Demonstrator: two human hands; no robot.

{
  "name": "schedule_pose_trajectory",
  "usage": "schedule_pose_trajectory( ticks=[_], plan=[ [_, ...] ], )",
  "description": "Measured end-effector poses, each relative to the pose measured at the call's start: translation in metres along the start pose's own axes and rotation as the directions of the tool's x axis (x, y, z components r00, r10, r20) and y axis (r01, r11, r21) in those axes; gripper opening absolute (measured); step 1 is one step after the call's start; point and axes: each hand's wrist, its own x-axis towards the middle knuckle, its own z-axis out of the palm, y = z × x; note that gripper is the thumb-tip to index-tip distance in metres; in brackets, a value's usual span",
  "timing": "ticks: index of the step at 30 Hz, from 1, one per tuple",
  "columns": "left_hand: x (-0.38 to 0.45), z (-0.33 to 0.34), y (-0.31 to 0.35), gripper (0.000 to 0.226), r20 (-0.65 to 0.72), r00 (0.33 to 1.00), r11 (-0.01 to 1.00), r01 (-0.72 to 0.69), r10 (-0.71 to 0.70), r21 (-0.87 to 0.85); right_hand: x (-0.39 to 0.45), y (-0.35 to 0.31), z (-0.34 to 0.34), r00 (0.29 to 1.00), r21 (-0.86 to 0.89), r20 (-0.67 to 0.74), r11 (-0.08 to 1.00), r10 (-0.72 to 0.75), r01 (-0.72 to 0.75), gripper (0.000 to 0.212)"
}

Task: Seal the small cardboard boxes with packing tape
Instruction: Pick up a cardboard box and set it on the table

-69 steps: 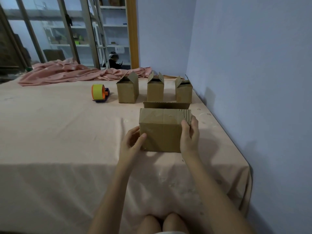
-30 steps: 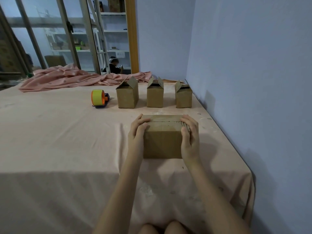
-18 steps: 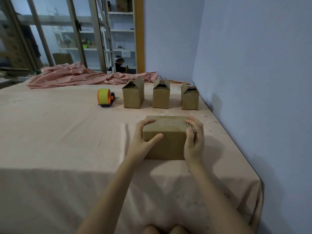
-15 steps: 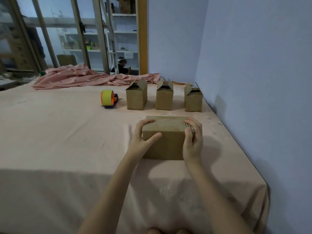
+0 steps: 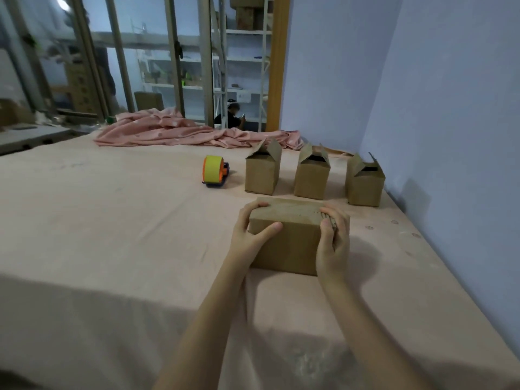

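Cardboard box [image 5: 287, 235] held shut on the pink-covered table [image 5: 112, 220].
My left hand [image 5: 250, 232] and right hand [image 5: 333, 240] clamped its ends; my fingers hid the flap seam's ends.

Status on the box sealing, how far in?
Done: near box has its flaps folded shut. In hand: left hand and right hand hold it closed. Left: no tape visible on it; tape dispenser sits untouched, three rear boxes open.
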Motion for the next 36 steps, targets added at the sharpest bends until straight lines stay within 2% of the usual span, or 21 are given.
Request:
schedule_pose_trajectory(
  ticks=[3, 5, 9, 12, 17, 20, 24, 28, 36],
  plan=[
    [0.010, -0.008, -0.001, 0.049, 0.034, 0.999, 1.000, 0.011, -0.011, 0.006, 0.003, 0.004, 0.007, 1.000, -0.006, 0.014, 1.000, 0.004, -0.004, 0.039],
    [0.017, -0.021, 0.000, 0.044, 0.049, 0.999, 1.000, 0.010, -0.010, -0.012, 0.004, 0.004, 0.016, 0.997, -0.016, 0.073, 1.000, 0.019, -0.017, 0.040],
    [0.023, -0.054, -0.006, 0.038, 0.010, 1.000, 0.998, 0.012, -0.011, -0.064, 0.009, 0.004, 0.036, 0.967, -0.036, 0.254, 0.999, -0.004, 0.013, 0.030],
    [0.027, -0.078, -0.012, 0.045, -0.040, 0.999, 0.999, 0.013, -0.014, -0.036, 0.011, 0.004, 0.063, 0.953, -0.017, 0.303, 1.000, -0.004, 0.010, 0.028],
    [0.040, -0.114, -0.016, 0.047, -0.125, 0.992, 1.000, -0.001, -0.002, -0.020, 0.015, 0.005, 0.110, 0.942, -0.041, 0.334, 0.998, -0.038, 0.054, 0.038],
    [0.045, -0.130, -0.020, 0.046, -0.222, 0.975, 1.000, -0.023, 0.018, -0.020, 0.017, 0.007, 0.135, 0.931, -0.020, 0.354, 0.995, -0.083, 0.096, 0.036],
    [0.050, -0.152, -0.023, 0.044, -0.338, 0.941, 0.998, -0.027, 0.009, -0.049, 0.011, 0.008, 0.173, 0.918, 0.049, 0.396, 0.999, -0.038, 0.021, 0.040],
    [0.049, -0.155, -0.024, 0.048, -0.414, 0.910, 0.996, -0.017, -0.020, -0.085, 0.009, 0.011, 0.198, 0.946, 0.158, 0.318, 0.987, -0.061, 0.010, 0.036],
    [0.055, -0.164, -0.023, 0.045, -0.457, 0.889, 0.999, -0.033, 0.032, 0.006, 0.009, 0.012, 0.223, 0.948, 0.225, 0.315, 0.974, -0.051, -0.022, 0.041]
  ],
)
